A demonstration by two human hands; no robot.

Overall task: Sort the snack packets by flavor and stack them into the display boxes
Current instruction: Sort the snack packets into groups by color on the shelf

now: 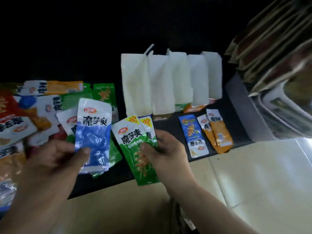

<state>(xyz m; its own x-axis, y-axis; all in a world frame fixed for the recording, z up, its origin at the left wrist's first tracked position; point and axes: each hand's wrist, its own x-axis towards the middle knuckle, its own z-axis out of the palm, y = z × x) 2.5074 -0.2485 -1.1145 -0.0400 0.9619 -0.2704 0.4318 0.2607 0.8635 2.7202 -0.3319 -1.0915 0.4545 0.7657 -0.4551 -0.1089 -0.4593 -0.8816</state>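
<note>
My left hand (pixel 55 159) grips a blue and white snack packet (pixel 93 132) by its lower edge, holding it upright. My right hand (pixel 166 150) holds two green packets (pixel 133 146) fanned together, thumb on the front one. A mixed pile of packets (pixel 42 105) in orange, green, red and blue lies at the left on the black surface. A row of white display boxes (pixel 168 81) stands at the back centre. In front of them lie a blue packet (pixel 193 135) and two orange packets (pixel 217 130).
Stacked dark foil bags (pixel 270 48) hang in at the upper right above a grey bin (pixel 243 105). The black surface (pixel 94 184) ends near me at a pale tiled floor (pixel 253 183).
</note>
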